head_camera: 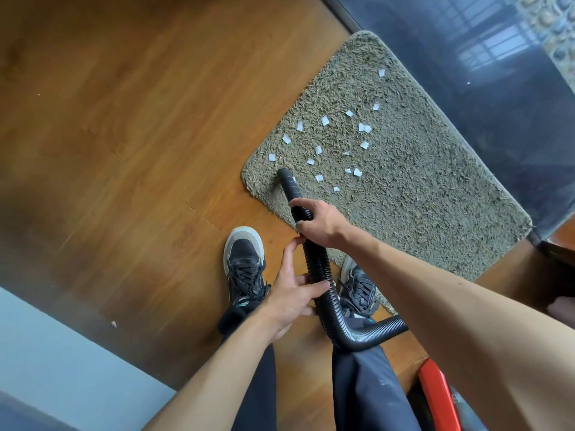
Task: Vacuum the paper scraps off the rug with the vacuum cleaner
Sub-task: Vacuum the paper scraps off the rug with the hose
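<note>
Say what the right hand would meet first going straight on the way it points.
Probably the rug: the right hand points along the nozzle, whose tip sits at the pile. Sliding on, the nearest paper scrap lies ahead.

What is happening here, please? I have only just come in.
A person stands at the edge of a rug on a wooden floor and holds a black vacuum hose with both hands. The right hand grips it close to the nozzle; the left hand holds it lower down. The nozzle tip is at the near corner of the rug. Many white paper scraps lie on the rug, not yet picked up.
</note>
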A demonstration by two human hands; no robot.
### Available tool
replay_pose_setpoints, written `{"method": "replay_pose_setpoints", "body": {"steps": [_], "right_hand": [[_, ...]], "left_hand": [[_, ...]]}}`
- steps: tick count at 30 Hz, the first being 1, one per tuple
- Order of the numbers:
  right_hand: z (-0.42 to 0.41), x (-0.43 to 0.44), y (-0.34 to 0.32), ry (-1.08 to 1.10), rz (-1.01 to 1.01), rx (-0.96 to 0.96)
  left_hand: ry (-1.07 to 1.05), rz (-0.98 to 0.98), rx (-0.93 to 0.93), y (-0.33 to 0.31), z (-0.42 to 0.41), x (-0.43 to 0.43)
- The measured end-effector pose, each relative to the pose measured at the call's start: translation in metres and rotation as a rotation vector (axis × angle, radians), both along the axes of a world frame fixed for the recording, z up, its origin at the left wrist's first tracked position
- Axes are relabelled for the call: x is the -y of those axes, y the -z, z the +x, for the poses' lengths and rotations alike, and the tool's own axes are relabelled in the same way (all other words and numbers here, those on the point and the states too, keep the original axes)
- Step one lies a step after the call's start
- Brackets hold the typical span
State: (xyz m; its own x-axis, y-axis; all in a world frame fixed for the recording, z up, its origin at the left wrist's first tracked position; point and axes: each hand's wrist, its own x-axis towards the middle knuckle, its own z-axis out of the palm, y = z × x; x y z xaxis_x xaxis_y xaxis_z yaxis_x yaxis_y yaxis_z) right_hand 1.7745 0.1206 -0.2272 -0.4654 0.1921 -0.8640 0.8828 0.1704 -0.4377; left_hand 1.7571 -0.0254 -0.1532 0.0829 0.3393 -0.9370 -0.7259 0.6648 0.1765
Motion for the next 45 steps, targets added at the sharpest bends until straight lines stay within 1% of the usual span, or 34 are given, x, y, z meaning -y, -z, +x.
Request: {"method": "replay_pose_setpoints", "body": {"steps": [8, 14, 19, 23, 27, 35, 39, 45], "right_hand": [[-0.023, 0.008, 0.007, -0.034, 0.000, -0.010], [-0.018, 0.003, 0.004, 0.022, -0.005, -0.001], [0.002, -0.005, -0.002, 0.074, -0.025, 0.038], [0.014, -0.011, -0.005, 0.115, -0.105, 0.118], [0.012, -0.013, -0.007, 0.118, -0.194, 0.176], [0.006, 0.003, -0.007, 0.131, -0.132, 0.148], [0.004, 0.007, -0.006, 0.103, -0.094, 0.120], [0.001, 0.005, -0.005, 0.100, -0.073, 0.144]], "left_hand": [[-0.037, -0.009, -0.013, 0.004, -0.021, 0.008], [0.002, 0.012, -0.001, 0.005, -0.023, 0.004], [0.079, 0.026, 0.031, 0.001, -0.015, -0.006], [0.124, 0.036, 0.049, -0.003, -0.007, -0.008], [0.123, 0.037, 0.053, -0.006, -0.004, -0.004], [0.087, 0.024, 0.047, -0.004, -0.012, 0.010], [0.058, 0.017, 0.058, -0.005, -0.013, 0.012], [0.055, 0.010, 0.064, -0.005, -0.015, 0.009]]}}
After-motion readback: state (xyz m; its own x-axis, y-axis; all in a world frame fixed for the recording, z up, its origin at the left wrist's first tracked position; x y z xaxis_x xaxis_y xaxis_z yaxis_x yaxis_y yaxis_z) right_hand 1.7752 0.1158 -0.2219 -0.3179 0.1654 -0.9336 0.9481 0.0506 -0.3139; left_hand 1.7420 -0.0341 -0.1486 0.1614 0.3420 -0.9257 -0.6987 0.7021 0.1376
